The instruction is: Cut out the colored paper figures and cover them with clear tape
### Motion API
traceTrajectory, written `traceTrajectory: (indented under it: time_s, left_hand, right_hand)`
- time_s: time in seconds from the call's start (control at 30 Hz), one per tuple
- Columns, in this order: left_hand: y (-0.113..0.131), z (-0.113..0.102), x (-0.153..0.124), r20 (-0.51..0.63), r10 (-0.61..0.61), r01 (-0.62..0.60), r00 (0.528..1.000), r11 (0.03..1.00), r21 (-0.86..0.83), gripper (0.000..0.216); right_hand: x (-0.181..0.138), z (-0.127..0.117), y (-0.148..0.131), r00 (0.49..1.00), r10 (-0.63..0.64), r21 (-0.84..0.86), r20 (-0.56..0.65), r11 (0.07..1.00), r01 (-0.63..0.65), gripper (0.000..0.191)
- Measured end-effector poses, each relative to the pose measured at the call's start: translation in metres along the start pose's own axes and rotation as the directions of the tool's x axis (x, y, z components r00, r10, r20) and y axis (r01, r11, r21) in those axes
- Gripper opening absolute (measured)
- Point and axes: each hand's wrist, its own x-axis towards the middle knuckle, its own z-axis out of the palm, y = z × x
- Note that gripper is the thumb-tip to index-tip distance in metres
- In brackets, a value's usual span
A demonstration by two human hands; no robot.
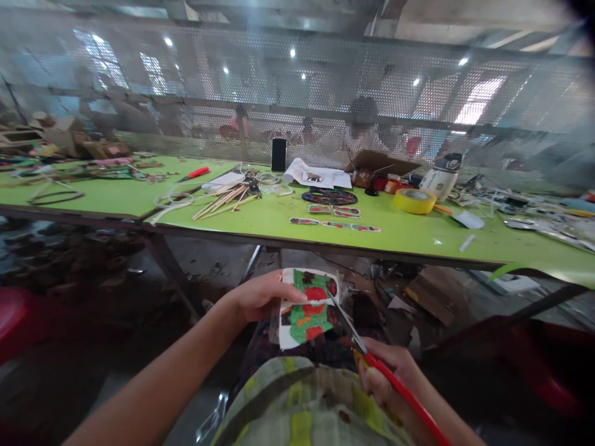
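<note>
My left hand (264, 293) grips a white sheet with painted green, red and orange shapes (310, 310) by its left side, thumb on top. Over my lap, my right hand (383, 368) is closed around red-handled scissors (360, 344). The scissor blades point up and left, with their tips at the right edge of the painted sheet. Whether the blades are spread or closed on the sheet I cannot tell. On the green table (260, 228) ahead lie narrow cut-out painted strips (334, 225) and more small cut-out pieces (334, 211).
Yellow tape roll (414, 201), white bottle (441, 176), upright phone (278, 155), thin wooden sticks (225, 201) and a red-handled tool (198, 173) are on the table. A perforated screen (302, 93) stands behind, people beyond it. Cardboard (432, 294) lies below; a red stool (21, 322) is at left.
</note>
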Motion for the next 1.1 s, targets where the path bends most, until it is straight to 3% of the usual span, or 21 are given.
traceTrajectory:
  time_s: [0.07, 0.2, 0.33, 0.43, 0.57, 0.63, 0.77, 0.97, 1.1]
  left_hand:
    - [-0.002, -0.003, 0.004, -0.027, 0.010, -0.012, 1.000, 0.995, -0.095, 0.025]
    - [-0.022, -0.011, 0.004, -0.054, 0.022, -0.040, 0.998, 0.932, -0.360, 0.055]
    - [-0.057, -0.010, -0.003, -0.144, 0.216, -0.258, 0.966, 0.860, -0.439, 0.046]
    - [-0.082, 0.005, -0.002, -0.180, 0.320, -0.362, 0.930, 0.880, -0.308, 0.051]
    - [-0.088, 0.042, 0.011, -0.366, 0.370, -0.394, 0.854, 0.919, 0.012, 0.037]
    - [-0.080, 0.057, 0.021, -0.450, 0.357, -0.390, 0.818, 0.921, 0.021, 0.025]
    - [-0.067, 0.066, 0.036, -0.656, 0.302, -0.432, 0.691, 0.901, -0.040, 0.025]
    - [-0.066, 0.063, 0.036, -0.650, 0.328, -0.441, 0.686, 0.898, -0.011, 0.018]
    - [-0.066, 0.068, 0.033, -0.616, 0.331, -0.429, 0.715, 0.903, -0.012, 0.017]
  right_hand:
    - [-0.002, 0.002, -0.007, 0.996, 0.091, 0.056, -0.008, 0.994, -0.091, 0.068]
    - [-0.001, 0.007, -0.019, 0.980, 0.201, 0.187, 0.007, 0.962, -0.199, 0.070]
    - [0.006, 0.011, -0.028, 0.973, 0.229, 0.252, -0.021, 0.943, -0.216, 0.073]
    - [0.011, 0.016, -0.031, 0.968, 0.240, 0.301, -0.078, 0.931, -0.207, 0.068]
    - [0.014, 0.029, -0.027, 0.959, 0.224, 0.281, -0.176, 0.945, -0.169, 0.059]
    - [0.015, 0.035, -0.022, 0.962, 0.210, 0.230, -0.176, 0.959, -0.167, 0.061]
    - [0.018, 0.037, -0.013, 0.974, 0.155, 0.150, -0.163, 0.980, -0.131, 0.066]
    - [0.014, 0.028, -0.016, 0.996, 0.039, 0.134, -0.086, 0.991, -0.027, 0.054]
    - [0.013, 0.026, -0.017, 0.997, -0.020, 0.177, -0.071, 0.984, 0.033, 0.054]
